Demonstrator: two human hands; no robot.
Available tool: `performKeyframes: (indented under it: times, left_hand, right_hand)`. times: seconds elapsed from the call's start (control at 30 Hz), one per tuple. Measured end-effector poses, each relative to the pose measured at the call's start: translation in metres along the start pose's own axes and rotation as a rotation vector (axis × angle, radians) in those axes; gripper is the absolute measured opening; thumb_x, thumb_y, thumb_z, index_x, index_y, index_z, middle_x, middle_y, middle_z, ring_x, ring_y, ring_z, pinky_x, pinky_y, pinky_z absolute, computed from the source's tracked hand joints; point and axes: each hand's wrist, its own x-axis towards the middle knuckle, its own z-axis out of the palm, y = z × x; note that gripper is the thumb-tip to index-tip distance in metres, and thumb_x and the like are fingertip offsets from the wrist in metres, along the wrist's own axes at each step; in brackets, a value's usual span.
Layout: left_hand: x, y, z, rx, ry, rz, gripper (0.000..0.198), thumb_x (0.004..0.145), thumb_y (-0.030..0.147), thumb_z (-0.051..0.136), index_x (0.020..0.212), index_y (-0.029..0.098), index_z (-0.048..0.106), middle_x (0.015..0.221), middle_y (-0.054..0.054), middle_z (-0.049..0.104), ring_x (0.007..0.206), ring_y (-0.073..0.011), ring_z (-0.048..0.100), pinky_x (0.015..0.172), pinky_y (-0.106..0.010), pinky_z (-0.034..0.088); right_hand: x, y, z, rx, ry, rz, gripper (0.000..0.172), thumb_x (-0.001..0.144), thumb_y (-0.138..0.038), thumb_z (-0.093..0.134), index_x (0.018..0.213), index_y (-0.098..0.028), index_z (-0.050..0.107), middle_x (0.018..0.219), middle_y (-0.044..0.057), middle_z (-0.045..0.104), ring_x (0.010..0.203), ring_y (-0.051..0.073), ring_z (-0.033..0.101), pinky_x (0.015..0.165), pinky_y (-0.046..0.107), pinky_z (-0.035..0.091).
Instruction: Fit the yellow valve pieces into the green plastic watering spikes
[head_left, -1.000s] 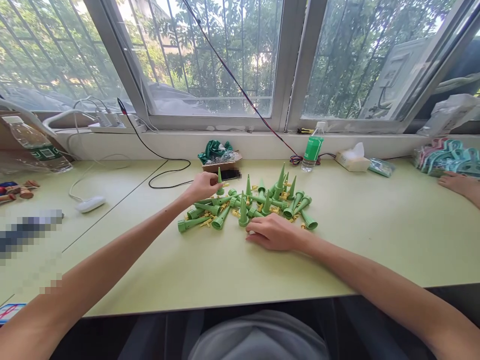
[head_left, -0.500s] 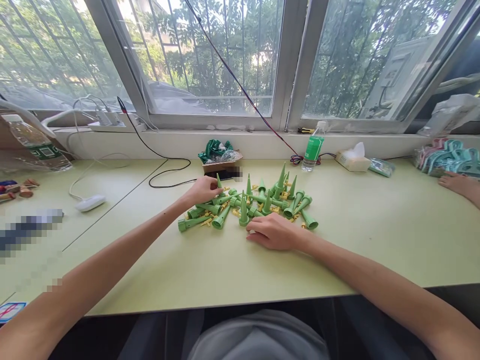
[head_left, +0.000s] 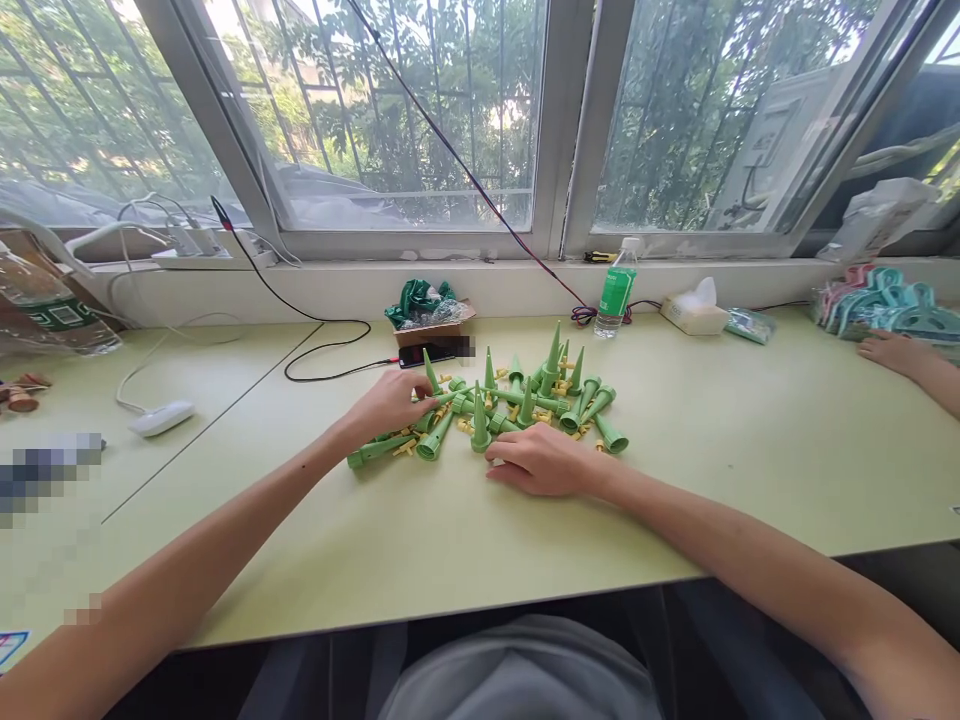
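Here, the fingers (head_left: 423, 385) of the left hand (head_left: 381, 410) bend over the left part of a heap of green cones (head_left: 526, 408); whether they pinch one I cannot tell; the fingers of the right hand (head_left: 546, 461) curl loosely beside the base of an upright cone (head_left: 480, 425), their grip likewise unclear; yellow fittings (head_left: 406, 448) lie among the cones on the bench (head_left: 420, 545); behind are a phone (head_left: 429, 354) and a cardboard box (head_left: 444, 330); farther right, a bottle (head_left: 616, 293) stands upright.
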Motion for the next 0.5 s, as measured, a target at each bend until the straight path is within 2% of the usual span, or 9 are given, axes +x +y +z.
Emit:
performKeyframes:
  times: [0.3,0.5]
  left_hand:
    - [0.008,0.012,0.004,-0.040,-0.093,-0.071,0.023,0.071,0.038,0.065,0.057,0.020,0.065,0.068,-0.005,0.069,0.067,-0.0197,0.058,0.059,-0.028,0.037]
    - [0.001,0.014,0.000,-0.017,-0.030,-0.092,0.022,0.077,0.038,0.061,0.065,0.020,0.060,0.074,-0.005,0.068,0.071,-0.0204,0.057,0.062,-0.029,0.038]
  right_hand:
    - [-0.001,0.000,-0.001,-0.006,-0.017,0.009,0.025,0.104,-0.032,0.049,0.093,-0.016,0.063,0.087,0.006,0.069,0.069,0.015,0.061,0.061,0.026,0.032]
    - [-0.001,0.001,0.000,-0.021,-0.009,0.001,0.025,0.104,-0.033,0.049,0.092,-0.016,0.063,0.084,0.005,0.067,0.067,0.014,0.059,0.060,0.026,0.030]
